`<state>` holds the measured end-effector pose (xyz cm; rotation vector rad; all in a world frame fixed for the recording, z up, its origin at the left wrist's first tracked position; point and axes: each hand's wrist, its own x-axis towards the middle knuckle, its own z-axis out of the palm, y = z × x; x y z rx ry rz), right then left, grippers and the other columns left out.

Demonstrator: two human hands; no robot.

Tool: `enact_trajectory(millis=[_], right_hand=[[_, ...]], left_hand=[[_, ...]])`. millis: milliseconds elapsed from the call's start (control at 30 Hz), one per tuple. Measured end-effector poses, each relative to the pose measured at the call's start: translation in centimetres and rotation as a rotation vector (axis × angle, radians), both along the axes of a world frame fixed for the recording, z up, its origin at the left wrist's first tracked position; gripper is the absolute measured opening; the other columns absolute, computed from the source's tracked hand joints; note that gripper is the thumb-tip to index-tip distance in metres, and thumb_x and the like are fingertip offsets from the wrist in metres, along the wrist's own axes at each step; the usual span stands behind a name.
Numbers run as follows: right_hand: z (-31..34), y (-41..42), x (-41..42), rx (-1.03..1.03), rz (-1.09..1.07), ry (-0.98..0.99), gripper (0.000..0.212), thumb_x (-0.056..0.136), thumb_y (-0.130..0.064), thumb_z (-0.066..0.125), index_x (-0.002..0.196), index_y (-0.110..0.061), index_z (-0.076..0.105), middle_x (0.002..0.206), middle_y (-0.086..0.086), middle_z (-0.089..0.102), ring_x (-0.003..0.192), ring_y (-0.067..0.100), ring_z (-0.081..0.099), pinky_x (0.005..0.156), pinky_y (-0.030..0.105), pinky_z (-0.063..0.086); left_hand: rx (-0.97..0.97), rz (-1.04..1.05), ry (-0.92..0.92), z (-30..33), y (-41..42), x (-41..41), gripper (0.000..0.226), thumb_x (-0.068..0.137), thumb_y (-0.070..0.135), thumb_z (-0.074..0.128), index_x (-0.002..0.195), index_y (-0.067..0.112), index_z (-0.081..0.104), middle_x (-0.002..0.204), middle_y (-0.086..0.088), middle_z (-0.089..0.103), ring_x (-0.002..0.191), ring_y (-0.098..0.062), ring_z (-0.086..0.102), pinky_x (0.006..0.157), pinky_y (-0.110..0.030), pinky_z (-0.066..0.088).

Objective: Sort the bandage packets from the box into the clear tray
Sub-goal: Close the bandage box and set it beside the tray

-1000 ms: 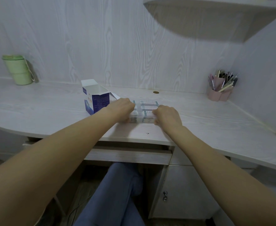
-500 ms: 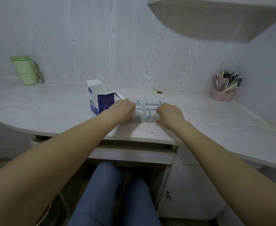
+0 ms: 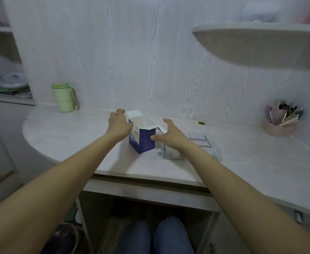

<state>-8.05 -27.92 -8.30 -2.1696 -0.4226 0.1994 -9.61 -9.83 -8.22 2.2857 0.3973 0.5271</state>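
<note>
two hands flank the box on the surface, left hand loosely curled against its far-left side, right hand spread just right, both empty; light, crushable card, best held by its walls; tray right.

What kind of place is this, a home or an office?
Probably a home study corner: a wood-grain desk with a pink pen holder, a green cup and a wall shelf above.
</note>
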Motion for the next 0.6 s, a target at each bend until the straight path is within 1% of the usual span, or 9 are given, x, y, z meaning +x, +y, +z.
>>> enact_trajectory(millis=[67, 100, 167, 267, 333, 400, 467, 533, 600], right_hand=[[-0.4, 1.6, 0.5, 0.035, 0.014, 0.071, 0.100, 0.083, -0.021, 0.072, 0.152, -0.019, 0.000, 0.150, 0.008, 0.033, 0.133, 0.029, 0.038, 0.090, 0.029, 0.036], [-0.6, 2.2, 0.8, 0.049, 0.013, 0.091, 0.105, 0.081, -0.019, 0.073, 0.151, -0.018, -0.004, 0.150, 0.009, 0.033, 0.132, 0.029, 0.039, 0.089, 0.029, 0.037], [-1.1, 3.4, 1.5, 0.086, -0.016, 0.086, 0.110, 0.079, -0.017, 0.076, 0.151, -0.018, -0.008, 0.146, 0.010, 0.038, 0.129, 0.029, 0.043, 0.087, 0.030, 0.040], [-1.4, 4.7, 2.3, 0.239, -0.076, 0.034, 0.110, 0.076, -0.017, 0.078, 0.150, -0.020, -0.003, 0.135, 0.009, 0.051, 0.120, 0.026, 0.051, 0.084, 0.028, 0.042], [-1.1, 5.6, 2.3, 0.335, -0.054, 0.030, 0.108, 0.077, -0.018, 0.078, 0.149, -0.020, -0.002, 0.121, 0.006, 0.059, 0.110, 0.020, 0.055, 0.082, 0.025, 0.041], [-0.8, 6.8, 1.9, 0.421, -0.002, 0.062, 0.103, 0.080, -0.020, 0.075, 0.149, -0.019, -0.002, 0.109, 0.000, 0.059, 0.101, 0.014, 0.055, 0.083, 0.025, 0.038], [-0.5, 8.5, 1.1, 0.515, 0.063, 0.111, 0.095, 0.085, -0.023, 0.069, 0.148, -0.021, -0.002, 0.114, 0.000, 0.059, 0.100, 0.012, 0.054, 0.087, 0.029, 0.038], [-0.3, 10.9, -0.2, 0.556, 0.151, 0.165, 0.084, 0.090, -0.024, 0.063, 0.147, -0.021, 0.001, 0.125, 0.003, 0.058, 0.097, 0.008, 0.054, 0.089, 0.029, 0.038], [-0.5, 13.8, -2.1, 0.558, 0.249, 0.210, 0.073, 0.093, -0.024, 0.057, 0.146, -0.021, 0.006, 0.128, 0.003, 0.058, 0.087, -0.001, 0.054, 0.078, 0.020, 0.042]], left_hand=[[-0.189, -0.076, 0.152, -0.7, 0.9, 0.7, 0.064, 0.089, 0.001, 0.049, 0.146, 0.004, 0.020, 0.143, -0.017, 0.036, 0.131, -0.032, 0.038, 0.096, -0.030, 0.034], [-0.265, -0.139, 0.187, -1.0, 1.2, 1.0, 0.064, 0.087, -0.002, 0.047, 0.145, 0.004, 0.020, 0.139, -0.014, 0.041, 0.129, -0.030, 0.040, 0.094, -0.030, 0.035], [-0.345, -0.243, 0.182, -1.3, 1.8, 1.4, 0.059, 0.084, -0.007, 0.045, 0.140, 0.004, 0.032, 0.130, -0.009, 0.052, 0.116, -0.025, 0.050, 0.087, -0.026, 0.040], [-0.372, -0.234, 0.050, -1.6, 2.7, 1.5, 0.045, 0.084, -0.004, 0.047, 0.127, 0.007, 0.049, 0.113, -0.008, 0.063, 0.099, -0.020, 0.059, 0.076, -0.022, 0.047], [-0.402, -0.172, -0.068, -1.6, 3.8, 0.9, 0.036, 0.084, 0.002, 0.052, 0.116, 0.018, 0.057, 0.097, -0.002, 0.068, 0.096, -0.022, 0.063, 0.083, -0.030, 0.051], [-0.440, -0.127, -0.188, -1.6, 5.1, -0.6, 0.029, 0.085, 0.009, 0.056, 0.105, 0.029, 0.060, 0.090, 0.000, 0.069, 0.094, -0.021, 0.066, 0.087, -0.037, 0.050], [-0.470, -0.097, -0.285, -1.5, 6.6, -2.8, 0.023, 0.090, 0.014, 0.058, 0.103, 0.033, 0.058, 0.092, 0.001, 0.068, 0.091, -0.018, 0.065, 0.082, -0.035, 0.051], [-0.470, -0.026, -0.357, -1.4, 8.2, -5.5, 0.019, 0.092, 0.018, 0.058, 0.109, 0.027, 0.055, 0.098, 0.001, 0.064, 0.091, -0.015, 0.063, 0.076, -0.032, 0.051], [-0.463, 0.058, -0.391, -1.5, 9.9, -8.6, 0.023, 0.092, 0.020, 0.058, 0.113, 0.024, 0.049, 0.106, 0.002, 0.062, 0.092, -0.010, 0.062, 0.074, -0.027, 0.051]])
